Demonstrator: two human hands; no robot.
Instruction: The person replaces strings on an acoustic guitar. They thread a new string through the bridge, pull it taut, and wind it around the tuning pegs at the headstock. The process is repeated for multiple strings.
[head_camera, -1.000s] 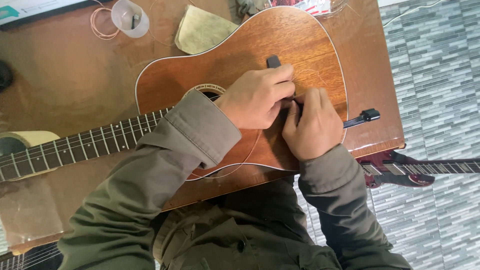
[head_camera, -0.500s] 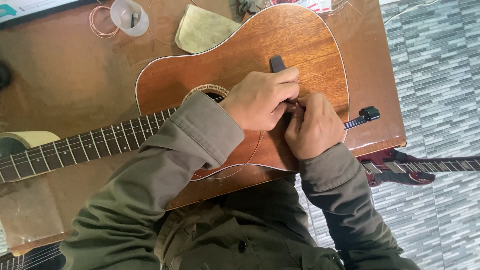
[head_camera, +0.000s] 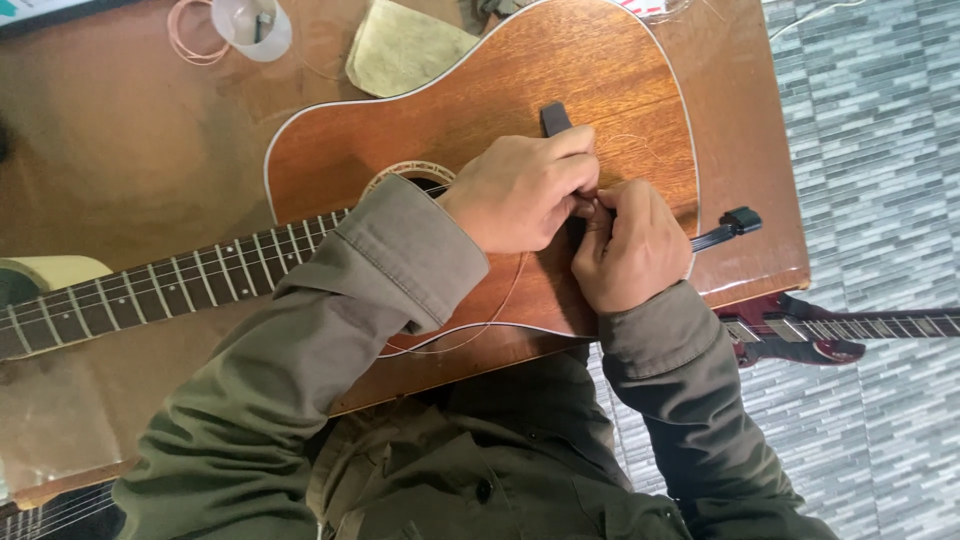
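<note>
Both hands meet over the dark bridge (head_camera: 553, 118) of the acoustic guitar (head_camera: 480, 110), which lies flat on the brown table (head_camera: 130, 150). The left hand (head_camera: 520, 190) is curled into a loose fist, its fingertips pressed down at the bridge; the right hand (head_camera: 630, 245) is closed too, thumb and forefinger pinched right against the left fingertips. Whatever small thing they pinch is hidden between them, so I cannot tell what either grip holds

Compared with a second ago, the right hand has slid in from just beside the left until the fingertips touch, and the left knuckles have shifted slightly up along the bridge. The guitar has not moved. I judge the work has narrowed from positioning to fine fingertip handling at one spot on the bridge

A thin loose string (head_camera: 470, 335) curves away from under the grip, out past the body edge toward the person. Just beyond the right hand, a black-handled tool (head_camera: 735, 222) pokes off the guitar's edge. Well away from the grip, past the guitar's waist, sit a yellowish cloth (head_camera: 400, 45), a clear cup (head_camera: 255, 22) and a coiled string (head_camera: 185, 25). A red electric guitar (head_camera: 800, 335) lies on the tiled floor below the right sleeve
</note>
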